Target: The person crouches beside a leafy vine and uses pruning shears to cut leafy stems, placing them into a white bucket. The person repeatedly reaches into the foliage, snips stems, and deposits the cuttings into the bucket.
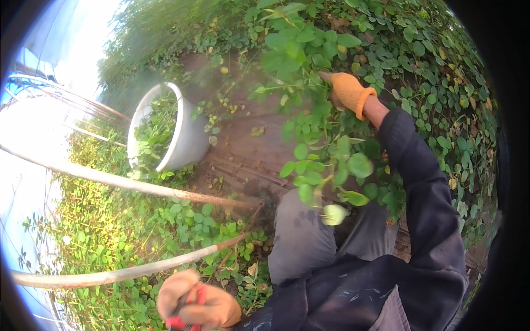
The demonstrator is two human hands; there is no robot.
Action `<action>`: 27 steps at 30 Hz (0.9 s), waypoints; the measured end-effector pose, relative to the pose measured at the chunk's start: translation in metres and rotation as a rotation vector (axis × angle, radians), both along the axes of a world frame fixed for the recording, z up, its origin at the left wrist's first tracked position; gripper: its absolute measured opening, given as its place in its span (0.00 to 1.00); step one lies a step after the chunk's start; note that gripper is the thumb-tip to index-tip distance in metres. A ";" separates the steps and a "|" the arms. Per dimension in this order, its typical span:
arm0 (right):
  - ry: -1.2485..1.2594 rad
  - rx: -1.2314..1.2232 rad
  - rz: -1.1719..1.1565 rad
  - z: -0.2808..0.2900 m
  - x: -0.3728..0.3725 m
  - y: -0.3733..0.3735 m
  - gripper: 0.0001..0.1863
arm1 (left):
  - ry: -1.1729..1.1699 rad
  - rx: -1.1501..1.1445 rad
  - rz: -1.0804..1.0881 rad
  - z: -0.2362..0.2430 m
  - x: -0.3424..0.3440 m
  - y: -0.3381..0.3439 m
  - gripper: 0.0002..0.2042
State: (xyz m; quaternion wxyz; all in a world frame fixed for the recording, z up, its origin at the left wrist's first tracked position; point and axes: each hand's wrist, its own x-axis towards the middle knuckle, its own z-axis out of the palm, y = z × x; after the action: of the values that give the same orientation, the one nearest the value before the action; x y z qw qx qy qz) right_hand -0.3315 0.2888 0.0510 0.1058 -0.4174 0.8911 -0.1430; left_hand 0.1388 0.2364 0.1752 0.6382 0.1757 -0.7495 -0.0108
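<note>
An orange work glove covers my right hand [349, 94], which is closed around a cut bunch of leafy stems [317, 118]. The bunch hangs down in front of my knees, its lower leaves blurred. At the lower left, my left hand [204, 303], gloved too and smeared by motion, is closed on a pair of red-handled pruners [200, 295]. Their blades are hidden or out of the picture. A white bucket [187, 132] leans on its side to the left of the bunch, with cut leafy stems [157, 129] inside it.
Two rusty curved pipes [182, 194] run from the left toward my knees [303, 237]. Dense leafy plants [436, 110] grow along the right and far side, and more [105, 220] at the left. A brown dirt path [254, 132] lies between them. Bright plastic sheeting [33, 127] stands at the far left.
</note>
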 end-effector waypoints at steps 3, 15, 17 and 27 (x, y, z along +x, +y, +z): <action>0.124 0.032 0.026 -0.025 0.004 -0.023 0.37 | -0.005 0.463 -0.551 -0.028 -0.029 0.001 0.14; -1.590 -1.749 -0.033 -0.153 0.027 0.049 0.20 | -0.776 0.397 -0.652 -0.139 -0.199 -0.010 0.11; -1.605 -1.776 -0.151 -0.135 0.037 0.044 0.21 | -0.893 0.402 -0.619 -0.160 -0.217 -0.018 0.11; -1.718 -1.704 -0.034 -0.118 0.032 0.039 0.20 | -1.375 1.106 -0.964 -0.176 -0.254 -0.066 0.22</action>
State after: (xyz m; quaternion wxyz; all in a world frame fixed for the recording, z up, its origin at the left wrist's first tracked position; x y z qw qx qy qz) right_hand -0.2995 0.3273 -0.0670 0.3524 -0.1104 0.1553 -0.9162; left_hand -0.1156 0.1702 -0.0004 -0.1769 0.0933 -0.8362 -0.5106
